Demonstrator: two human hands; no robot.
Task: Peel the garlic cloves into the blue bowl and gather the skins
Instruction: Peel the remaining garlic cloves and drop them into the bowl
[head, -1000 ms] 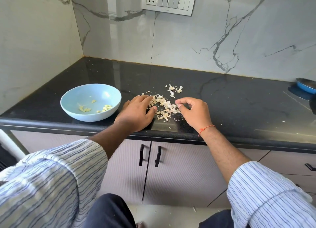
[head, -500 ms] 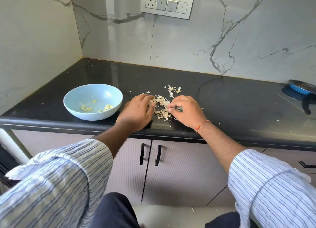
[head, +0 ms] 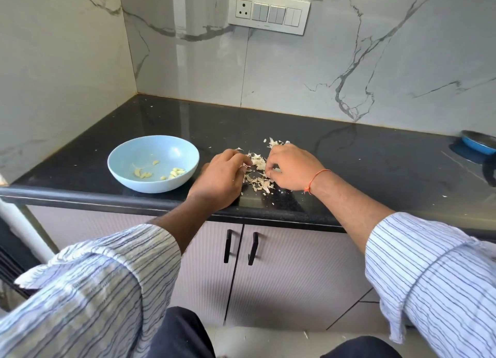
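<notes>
A light blue bowl (head: 126,156) stands on the black counter and holds several peeled garlic cloves (head: 175,172). To its right lies a loose heap of pale garlic skins (head: 258,161). My left hand (head: 220,178) rests palm down against the heap's left side, fingers curled onto the skins. My right hand (head: 292,167) cups the heap from the right, fingertips bent into it. A smaller clump of skins (head: 275,142) lies just beyond my right hand. Whether either hand pinches skins is hidden by the fingers.
The black counter (head: 362,156) ends in a rounded front edge just below my wrists. A blue dish (head: 477,143) sits at the far right by the wall. Marble walls close the back and left. Cabinet doors with black handles (head: 228,246) are below.
Both hands have closed in on the skins, the right one sliding left and farther back. The heap between them is tighter.
</notes>
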